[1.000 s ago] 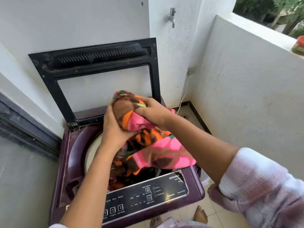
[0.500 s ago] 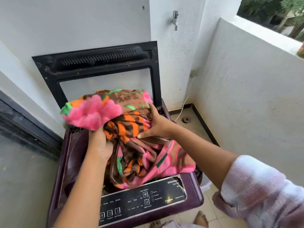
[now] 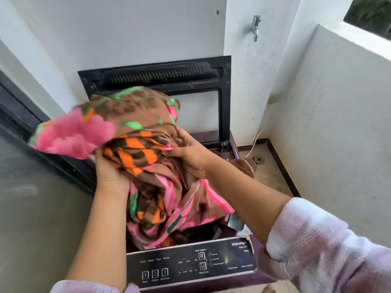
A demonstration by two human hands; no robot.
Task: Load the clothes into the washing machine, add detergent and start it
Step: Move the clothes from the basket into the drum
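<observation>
left hand (image 3: 110, 176) and right hand (image 3: 190, 154) clutching a floral blanket (image 3: 131, 115) over the washing machine (image 3: 234, 145), raised lid (image 3: 158, 75) and tap (image 3: 255, 26) behind

A metal tap (image 3: 255, 26) is mounted high on the white back wall (image 3: 127, 34). Lower down, a wall socket (image 3: 275, 97) is fixed in the corner, and a white cable (image 3: 257, 138) is trailed from below it down to the floor (image 3: 271, 180). A round drain (image 3: 258, 159) is set into that floor, which is edged by a dark skirting (image 3: 282, 168). To the right a white parapet (image 3: 338, 123) is seen, with blurred greenery (image 3: 372, 13) beyond it. At the left a dark frame (image 3: 19, 115) is fitted around a grey panel (image 3: 31, 208).
</observation>
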